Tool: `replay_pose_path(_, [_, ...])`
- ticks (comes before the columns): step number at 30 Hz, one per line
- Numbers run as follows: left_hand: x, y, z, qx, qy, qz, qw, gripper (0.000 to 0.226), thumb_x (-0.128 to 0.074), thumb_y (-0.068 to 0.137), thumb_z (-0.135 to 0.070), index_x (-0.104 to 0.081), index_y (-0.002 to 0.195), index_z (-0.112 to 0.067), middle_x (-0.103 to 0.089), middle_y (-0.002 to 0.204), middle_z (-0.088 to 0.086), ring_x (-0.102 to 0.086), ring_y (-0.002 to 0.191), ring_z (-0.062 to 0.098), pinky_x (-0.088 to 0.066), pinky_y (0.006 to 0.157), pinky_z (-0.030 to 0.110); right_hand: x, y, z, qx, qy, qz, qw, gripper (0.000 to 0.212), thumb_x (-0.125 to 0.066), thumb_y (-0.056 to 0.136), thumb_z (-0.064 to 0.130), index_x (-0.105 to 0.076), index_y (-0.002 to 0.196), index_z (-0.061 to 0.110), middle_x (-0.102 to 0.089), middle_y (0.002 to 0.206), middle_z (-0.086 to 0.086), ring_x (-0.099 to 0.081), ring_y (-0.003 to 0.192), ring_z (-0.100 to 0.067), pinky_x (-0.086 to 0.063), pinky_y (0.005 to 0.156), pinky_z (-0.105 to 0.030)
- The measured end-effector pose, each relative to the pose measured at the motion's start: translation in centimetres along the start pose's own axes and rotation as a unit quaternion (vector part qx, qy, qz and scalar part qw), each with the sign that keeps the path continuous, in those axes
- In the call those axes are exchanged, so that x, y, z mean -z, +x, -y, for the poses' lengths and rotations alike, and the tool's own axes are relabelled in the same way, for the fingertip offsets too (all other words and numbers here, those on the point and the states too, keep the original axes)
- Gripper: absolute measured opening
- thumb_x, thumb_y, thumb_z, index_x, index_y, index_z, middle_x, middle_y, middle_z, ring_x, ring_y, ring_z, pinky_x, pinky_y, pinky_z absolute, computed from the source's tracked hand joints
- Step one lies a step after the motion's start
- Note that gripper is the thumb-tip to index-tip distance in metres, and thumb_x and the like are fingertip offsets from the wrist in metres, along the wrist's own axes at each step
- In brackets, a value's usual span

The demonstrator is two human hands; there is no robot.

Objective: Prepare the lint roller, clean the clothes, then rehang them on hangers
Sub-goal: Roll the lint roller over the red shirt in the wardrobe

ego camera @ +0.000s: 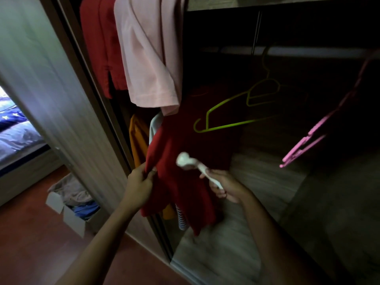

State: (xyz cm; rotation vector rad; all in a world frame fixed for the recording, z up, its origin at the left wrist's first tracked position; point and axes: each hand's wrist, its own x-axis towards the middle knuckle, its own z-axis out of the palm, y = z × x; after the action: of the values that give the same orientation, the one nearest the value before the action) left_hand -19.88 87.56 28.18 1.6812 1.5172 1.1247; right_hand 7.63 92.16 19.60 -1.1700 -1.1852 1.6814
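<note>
**Roller on red garment, both hands busy**

Red garment [185,161] hangs inside the open wardrobe, dark red, limp, lower part falling in folds w/ uneven hem just above the wardrobe floor [257,182]. Top of it sits in shadow under a pink shirt [148,58] draped above; hanger for it can't be made out. Lint roller [195,167] is white, blurred: rounded head up-left against the red cloth, slim handle running down-right.

Left hand [139,182] comes in from lower left, forearm angled up, fingers pinched shut on the garment's left edge approx mid-height, pulling the cloth taut. Right hand [226,186] reaches from lower right, fist closed around the roller handle, head pointing away toward the fabric.

Behind: green hanger [232,112] and pink hanger [308,138], both bare, on the rail [308,52] to the right. Another red top [98,48] hangs far left; orange garment [137,138] and a striped piece [182,219] peek out behind. Cardboard box [70,214] of clothes on the floor at left.
</note>
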Motion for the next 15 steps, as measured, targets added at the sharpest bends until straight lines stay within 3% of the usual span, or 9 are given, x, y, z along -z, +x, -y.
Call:
replay_pose_path(3, [0.0, -0.3, -0.2, -0.011, 0.008, -0.013, 1.0, 0.025, -0.05, 0.102, -0.011, -0.062, 0.088, -0.029, -0.067, 0.08, -0.005, -0.063, 0.07, 0.009, -0.045, 0.064, 0.025, -0.5, -1.0, -0.3, -0.037, -0.075, 0.077, 0.994, 0.041, -0.056, 0.1, 0.038, -0.067, 0.114, 0.001, -0.036, 0.058, 0.002, -0.027, 0.039, -0.007, -0.017, 0.042, -0.019])
replay_pose_path(5, [0.0, -0.5, -0.5, -0.016, 0.024, -0.009, 1.0, 0.029, -0.051, 0.102, -0.011, -0.06, 0.082, -0.03, -0.066, 0.074, -0.003, -0.061, 0.063, 0.007, -0.044, 0.059, 0.021, -0.3, -0.8, 0.5, -0.04, -0.087, 0.067, 0.993, 0.044, -0.055, 0.1, 0.038, -0.066, 0.114, -0.002, -0.037, 0.058, 0.002, -0.03, 0.042, -0.008, -0.02, 0.043, -0.021])
replay_pose_path(8, [0.3, -1.1, -0.9, -0.016, 0.023, 0.013, 1.0, 0.029, -0.049, 0.102, -0.012, -0.058, 0.078, -0.024, -0.063, 0.07, 0.0, -0.063, 0.056, 0.006, -0.047, 0.051, 0.017, 1.1, 0.4, 2.1, -0.019, -0.054, -0.005, 0.998, 0.04, -0.051, 0.101, 0.037, -0.068, 0.109, 0.002, -0.037, 0.057, 0.003, -0.032, 0.042, -0.008, -0.02, 0.043, -0.021])
replay_pose_path(11, [0.4, -1.4, -1.0, -0.005, 0.019, 0.005, 1.0, 0.026, -0.048, 0.104, -0.018, -0.058, 0.08, -0.019, -0.066, 0.077, 0.003, -0.067, 0.065, 0.012, -0.049, 0.058, 0.021, 2.9, 2.1, 3.7, 0.017, 0.038, -0.111, 0.993, 0.036, -0.049, 0.101, 0.041, -0.067, 0.101, 0.01, -0.037, 0.057, 0.005, -0.029, 0.041, -0.006, -0.018, 0.04, -0.02])
replay_pose_path(13, [0.4, -1.3, -1.1, -0.004, 0.02, -0.003, 1.0, 0.025, -0.048, 0.104, -0.019, -0.059, 0.081, -0.021, -0.066, 0.079, 0.001, -0.067, 0.071, 0.015, -0.048, 0.063, 0.026, 4.0, 3.3, 4.2, 0.044, 0.125, -0.189, 0.973, 0.038, -0.047, 0.102, 0.045, -0.064, 0.103, 0.012, -0.04, 0.058, 0.006, -0.031, 0.039, -0.004, -0.02, 0.037, -0.019])
replay_pose_path(15, [0.3, -1.4, -1.1, 0.0, 0.025, 0.005, 1.0, 0.026, -0.048, 0.103, -0.015, -0.059, 0.081, -0.022, -0.063, 0.074, -0.001, -0.062, 0.064, 0.013, -0.046, 0.063, 0.029, 4.4, 4.3, 4.1, 0.056, 0.192, -0.249, 0.948, 0.036, -0.044, 0.104, 0.044, -0.059, 0.109, 0.012, -0.043, 0.064, 0.005, -0.036, 0.039, -0.003, -0.025, 0.036, -0.018])
